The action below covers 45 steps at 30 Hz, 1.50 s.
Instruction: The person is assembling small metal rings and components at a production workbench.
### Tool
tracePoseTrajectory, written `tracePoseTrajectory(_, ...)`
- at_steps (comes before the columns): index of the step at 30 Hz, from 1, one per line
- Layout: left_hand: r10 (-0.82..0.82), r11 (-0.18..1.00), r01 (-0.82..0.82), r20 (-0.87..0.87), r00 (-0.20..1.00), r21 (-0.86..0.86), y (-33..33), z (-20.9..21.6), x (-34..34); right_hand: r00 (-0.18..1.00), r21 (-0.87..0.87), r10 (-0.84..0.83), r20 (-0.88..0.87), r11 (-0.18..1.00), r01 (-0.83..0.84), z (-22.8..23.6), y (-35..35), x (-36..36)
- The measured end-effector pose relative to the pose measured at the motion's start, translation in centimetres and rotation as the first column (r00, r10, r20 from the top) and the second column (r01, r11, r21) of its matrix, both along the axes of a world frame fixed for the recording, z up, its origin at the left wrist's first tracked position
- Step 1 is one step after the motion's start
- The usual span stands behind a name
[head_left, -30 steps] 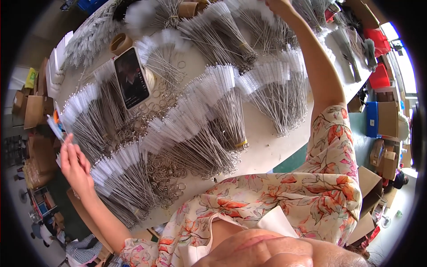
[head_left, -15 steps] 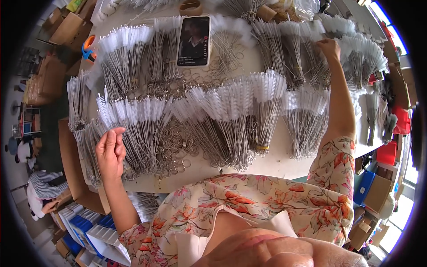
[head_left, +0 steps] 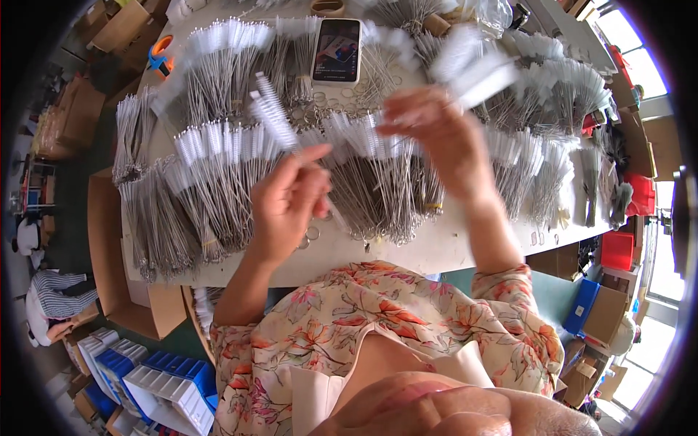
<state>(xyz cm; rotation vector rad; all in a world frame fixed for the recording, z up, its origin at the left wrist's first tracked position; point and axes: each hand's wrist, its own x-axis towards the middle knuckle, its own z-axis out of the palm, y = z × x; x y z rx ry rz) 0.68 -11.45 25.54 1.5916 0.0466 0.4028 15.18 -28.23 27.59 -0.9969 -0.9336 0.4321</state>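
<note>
White brushes [head_left: 274, 120] in curled left hand [head_left: 285, 207], beyond blurred, part-open right hand [head_left: 451, 145], hold unclear

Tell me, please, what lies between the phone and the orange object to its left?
In the head view, white-bristled wire brushes lie between the phone and the orange object.

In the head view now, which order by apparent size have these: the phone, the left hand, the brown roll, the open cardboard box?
Largest to smallest:
open cardboard box
left hand, perhaps enlarged by nearness
phone
brown roll
</note>
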Motion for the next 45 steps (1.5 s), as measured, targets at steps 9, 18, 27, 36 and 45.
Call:
tracePoseTrajectory(9,0.248,0.818,-0.471,0.535,0.807,0.331,1.9,-1.0,-1.3,0.970,-0.216,-0.205,0.131,0.949,0.230,-2.5,3.5,-6.4)
tracePoseTrajectory(18,-0.069,0.619,-0.369,0.516,0.854,0.693,0.1,-3.1,-3.1,0.525,0.300,0.309,-0.793,0.948,-0.106,-4.6,4.5,-7.2)
tracePoseTrajectory(27,-0.405,0.874,0.361,0.078,0.911,0.326,0.8,-0.3,-4.3,0.996,-0.525,0.090,0.001,0.848,-0.076,-2.8,3.4,-11.3)
tracePoseTrajectory(36,-0.316,0.790,0.065,0.314,0.895,0.610,-0.3,-4.0,-7.6,0.870,-0.614,0.182,-0.459,0.642,-0.458,-3.9,-1.7,-12.4)
tracePoseTrajectory(45,0.115,0.307,-0.034,-0.002,0.993,0.951,4.2,-8.8,0.1,0.592,-0.654,0.296,0.749,0.190,0.732,-10.7,-9.7,-11.3)
